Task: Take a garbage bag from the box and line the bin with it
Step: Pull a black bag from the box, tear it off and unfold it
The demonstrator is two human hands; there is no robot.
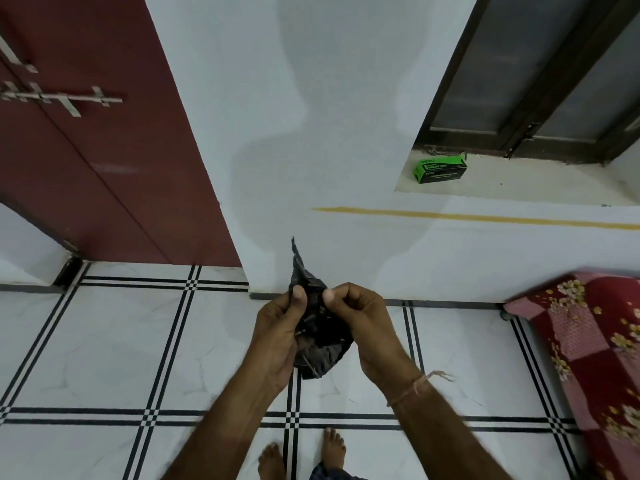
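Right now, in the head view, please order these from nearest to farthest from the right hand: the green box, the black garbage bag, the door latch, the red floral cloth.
1. Black garbage bag: pinched by the right hand itself, at centre.
2. Red floral cloth: to the right, low.
3. Green box: up on the window ledge, upper right.
4. Door latch: on the red door, far upper left.

Printed on green box [440, 170], upper right of frame: "GARBAGE BAGS"; smaller brand lettering stayed too blurred to read.
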